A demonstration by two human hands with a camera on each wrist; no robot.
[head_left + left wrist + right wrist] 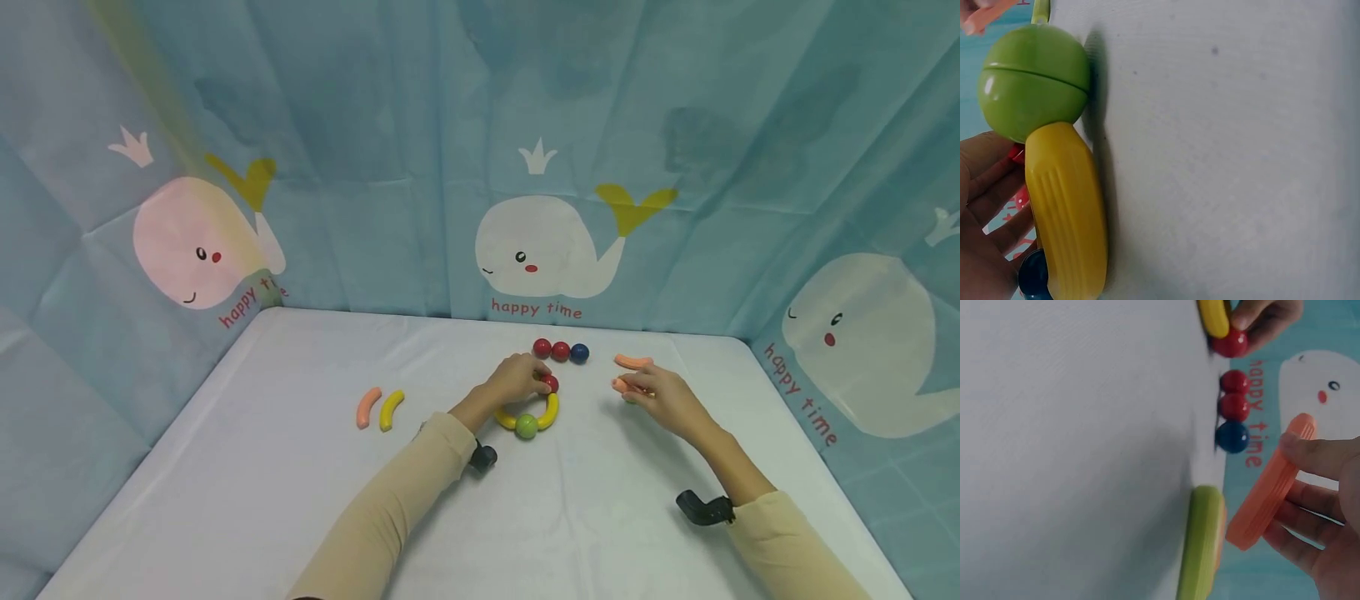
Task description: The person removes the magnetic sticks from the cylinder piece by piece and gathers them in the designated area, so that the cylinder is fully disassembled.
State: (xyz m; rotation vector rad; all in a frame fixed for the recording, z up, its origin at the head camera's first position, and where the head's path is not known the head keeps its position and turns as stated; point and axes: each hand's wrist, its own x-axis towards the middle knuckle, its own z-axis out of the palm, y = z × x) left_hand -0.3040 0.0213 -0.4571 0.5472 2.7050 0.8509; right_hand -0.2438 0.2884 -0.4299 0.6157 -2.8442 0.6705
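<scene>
My left hand (516, 379) pinches a red ball (552, 384) at the far side of a ring of toy pieces. Two curved yellow sticks (552, 412) in that ring meet at a green ball (527, 427) on the near side. A dark blue ball (1034, 276) shows behind a yellow stick in the left wrist view; the left arm covers that part from above. Over on the right, my right hand (667, 400) holds an orange stick (1266, 494) between thumb and fingers, raised above the table. Beneath it lies a green stick (1200, 537).
Two red balls (551, 350) and a blue ball (580, 353) stand in a row behind the ring. Another orange stick (633, 362) lies past the right hand. A pink curved stick (368, 407) and a yellow one (392, 410) lie left on the white table (225, 500).
</scene>
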